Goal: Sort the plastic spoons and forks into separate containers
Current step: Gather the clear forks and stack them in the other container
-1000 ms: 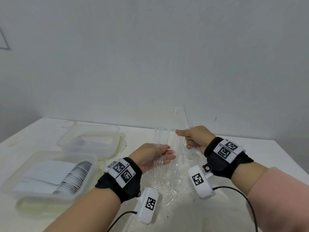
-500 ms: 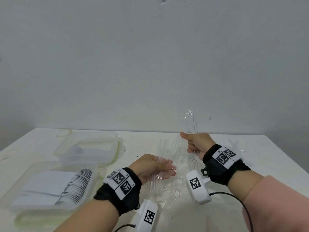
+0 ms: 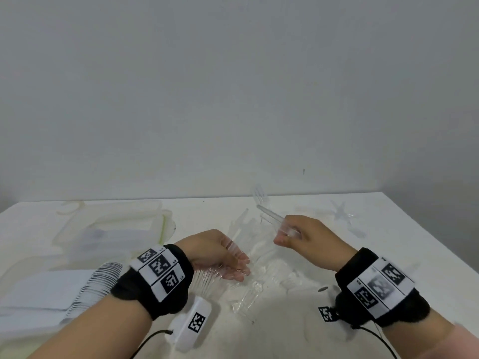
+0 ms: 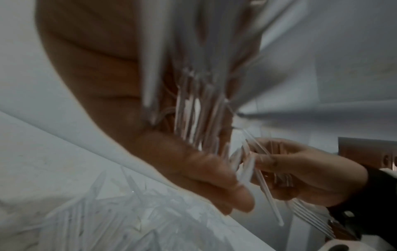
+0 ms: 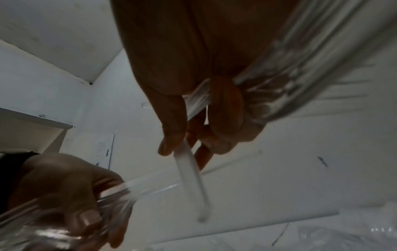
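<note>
My left hand [image 3: 233,263] grips a fanned bundle of clear plastic cutlery [image 4: 193,105], its thin prong-like ends showing below the palm. To its right and slightly higher, my right hand [image 3: 287,235] pinches a few clear forks [image 3: 270,217], handles slanting up to the left; their tines [image 4: 311,219] show in the left wrist view. In the right wrist view one handle [image 5: 191,171] sticks out between thumb and fingers. A heap of mixed clear cutlery [image 3: 256,283] lies on the white table under both hands.
Two clear lidded containers stand at the left: a far one [image 3: 116,224] and a near one [image 3: 51,288] holding white items with dark edges. More loose clear cutlery [image 3: 342,216] lies at the back right. The wall runs close behind the table.
My right hand has tipped its forks from upright to slanting left and come lower. The left hand keeps its bundle. The head view has dropped toward the table.
</note>
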`<action>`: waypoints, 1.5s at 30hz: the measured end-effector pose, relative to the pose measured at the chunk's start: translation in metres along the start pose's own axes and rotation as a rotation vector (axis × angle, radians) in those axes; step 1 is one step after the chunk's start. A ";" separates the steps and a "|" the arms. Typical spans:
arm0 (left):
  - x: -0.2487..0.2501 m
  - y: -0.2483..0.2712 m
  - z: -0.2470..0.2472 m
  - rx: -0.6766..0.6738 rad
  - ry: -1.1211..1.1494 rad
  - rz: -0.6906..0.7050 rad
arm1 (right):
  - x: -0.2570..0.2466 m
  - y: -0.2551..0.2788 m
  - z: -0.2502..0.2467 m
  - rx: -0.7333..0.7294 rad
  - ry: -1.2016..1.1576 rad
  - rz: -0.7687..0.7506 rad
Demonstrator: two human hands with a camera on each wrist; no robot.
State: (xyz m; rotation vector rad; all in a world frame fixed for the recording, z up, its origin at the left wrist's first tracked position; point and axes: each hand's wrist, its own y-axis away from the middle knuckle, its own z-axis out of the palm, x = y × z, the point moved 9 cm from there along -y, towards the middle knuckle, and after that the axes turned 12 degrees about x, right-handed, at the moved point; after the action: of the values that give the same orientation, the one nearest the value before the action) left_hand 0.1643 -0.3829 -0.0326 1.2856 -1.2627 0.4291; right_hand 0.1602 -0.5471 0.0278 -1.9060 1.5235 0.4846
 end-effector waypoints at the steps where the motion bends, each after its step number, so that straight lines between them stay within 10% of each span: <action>1: 0.001 0.002 0.003 -0.018 -0.007 0.000 | -0.001 0.004 0.001 0.000 0.014 -0.014; 16: -0.017 0.016 -0.007 0.158 0.161 0.004 | 0.012 0.040 0.015 -0.012 -0.079 0.229; 25: -0.020 0.024 -0.025 0.268 0.500 0.186 | 0.021 0.048 0.034 0.081 -0.530 0.554; 45: -0.013 0.001 -0.061 0.311 0.629 0.326 | 0.001 0.031 0.062 0.098 -0.698 0.566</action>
State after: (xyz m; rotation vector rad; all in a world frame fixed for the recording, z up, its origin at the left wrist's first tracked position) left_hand 0.1861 -0.3246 -0.0306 1.0654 -0.8782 1.2001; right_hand 0.1372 -0.5101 -0.0256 -1.0221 1.5216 1.1555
